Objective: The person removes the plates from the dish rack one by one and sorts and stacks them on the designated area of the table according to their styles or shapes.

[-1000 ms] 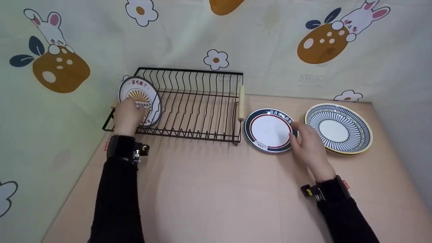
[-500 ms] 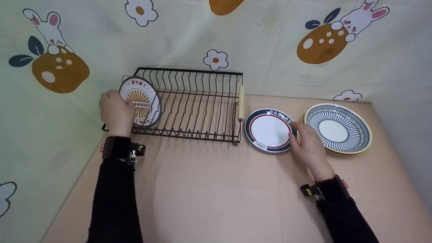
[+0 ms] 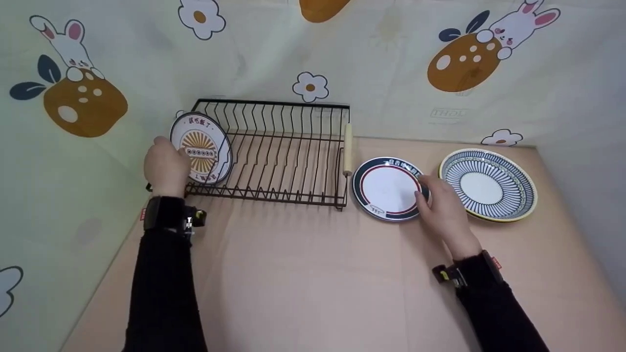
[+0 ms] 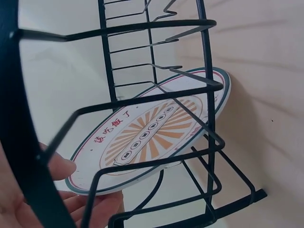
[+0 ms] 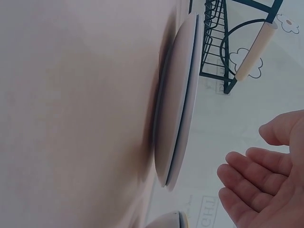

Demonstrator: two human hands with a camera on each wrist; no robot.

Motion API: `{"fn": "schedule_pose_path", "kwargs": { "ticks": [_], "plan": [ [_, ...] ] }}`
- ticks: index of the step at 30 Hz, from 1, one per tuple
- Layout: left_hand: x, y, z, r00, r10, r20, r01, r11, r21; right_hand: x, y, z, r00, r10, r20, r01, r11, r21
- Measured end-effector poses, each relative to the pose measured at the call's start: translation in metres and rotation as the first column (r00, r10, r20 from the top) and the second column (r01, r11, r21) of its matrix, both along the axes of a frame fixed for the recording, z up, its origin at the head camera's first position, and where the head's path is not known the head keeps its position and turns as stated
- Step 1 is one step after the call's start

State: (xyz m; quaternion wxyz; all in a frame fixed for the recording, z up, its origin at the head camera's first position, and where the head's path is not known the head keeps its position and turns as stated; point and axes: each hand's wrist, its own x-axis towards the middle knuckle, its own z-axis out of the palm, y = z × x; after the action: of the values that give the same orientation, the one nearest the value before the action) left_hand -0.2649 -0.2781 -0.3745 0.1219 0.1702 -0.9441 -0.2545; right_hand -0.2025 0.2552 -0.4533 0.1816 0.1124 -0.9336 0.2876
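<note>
My left hand (image 3: 167,166) is at the left rim of a white plate (image 3: 201,149) with an orange sunburst, which leans in the left end of a black wire dish rack (image 3: 283,166). In the left wrist view, the thumb (image 4: 61,167) is on one side of the plate's rim and the curled fingers are on the other. Partly over the right edge of a dark-rimmed white plate (image 3: 386,190), my right hand (image 3: 445,215) holds nothing. The right wrist view shows its fingers (image 5: 254,183) loosely bent, apart from two stacked plates (image 5: 178,104).
A blue-and-white patterned dish (image 3: 481,188) with a yellow rim lies at the far right, apparently stacked on another. The rack has a wooden handle (image 3: 347,149) at its right end. A printed cloth wall (image 3: 381,73) stands behind the table (image 3: 313,283).
My left hand has moved left from in front of the sunburst plate to its left rim, uncovering its middle. My right hand stays almost in place, and the plates have not visibly moved.
</note>
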Motion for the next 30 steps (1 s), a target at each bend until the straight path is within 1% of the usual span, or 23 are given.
{"fn": "schedule_pose_path", "kwargs": {
  "ticks": [6,10,16,21,30],
  "plan": [
    [-0.002,-0.005,-0.002,0.998,-0.012,0.058,0.011,1.000,0.019,-0.001,-0.002,-0.002,0.999,-0.001,0.036,0.001,1.000,0.009],
    [-0.003,-0.006,-0.003,0.997,-0.017,0.074,0.016,1.000,0.026,0.000,-0.005,-0.002,0.999,0.010,0.038,-0.011,1.000,0.023],
    [-0.003,-0.007,-0.004,0.998,-0.024,0.054,0.023,1.000,0.019,0.001,-0.010,-0.003,0.999,0.039,-0.005,-0.039,0.999,0.014],
    [-0.003,-0.008,-0.007,0.999,-0.030,0.044,0.029,0.999,0.025,0.002,-0.014,-0.003,0.998,0.059,-0.020,-0.059,0.998,0.007],
    [-0.001,-0.004,-0.009,1.000,-0.016,-0.013,0.017,0.999,0.041,0.006,-0.019,0.002,0.997,0.075,0.003,-0.075,0.997,0.008]
  ]
}}
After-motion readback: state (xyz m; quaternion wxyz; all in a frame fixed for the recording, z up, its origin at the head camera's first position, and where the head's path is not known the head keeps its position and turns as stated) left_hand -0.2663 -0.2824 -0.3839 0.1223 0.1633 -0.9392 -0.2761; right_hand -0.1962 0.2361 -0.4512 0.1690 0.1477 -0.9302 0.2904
